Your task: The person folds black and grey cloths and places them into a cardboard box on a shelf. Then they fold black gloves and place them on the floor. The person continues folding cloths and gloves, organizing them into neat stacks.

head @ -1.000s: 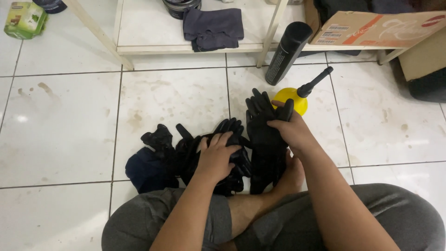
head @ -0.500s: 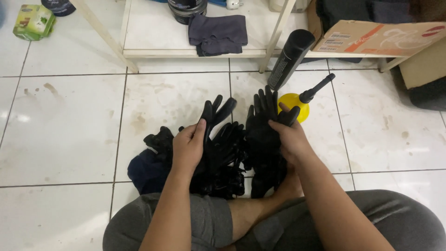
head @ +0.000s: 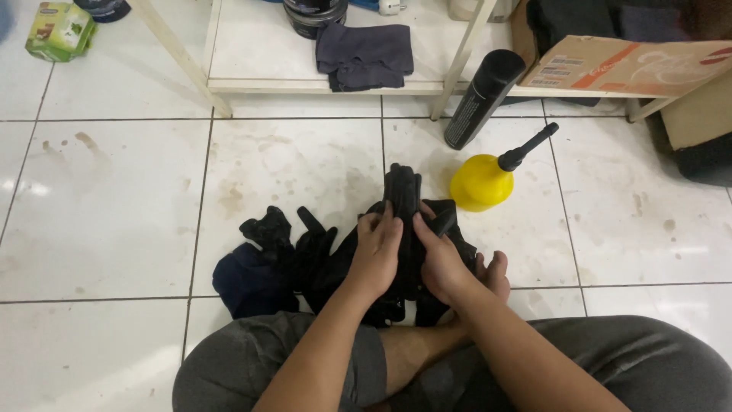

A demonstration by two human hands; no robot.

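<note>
I sit cross-legged on a white tiled floor with a heap of black gloves (head: 305, 255) in front of my legs. My left hand (head: 377, 252) and my right hand (head: 441, 263) are side by side, both gripping a stack of black gloves (head: 402, 191) whose fingers point away from me. The stack rests on the heap. A dark blue cloth (head: 248, 278) lies at the heap's left end.
A yellow bottle with a black nozzle (head: 488, 177) stands just right of the gloves, with a black cylinder can (head: 482, 98) behind it. A white shelf frame (head: 320, 85) holds a folded grey cloth (head: 366, 55). A cardboard box (head: 625, 67) is at upper right, a green packet (head: 59, 30) at upper left.
My left hand lifted a glove from the heap and brought it over to the stack in my right hand. Both hands now press together on the stack.
</note>
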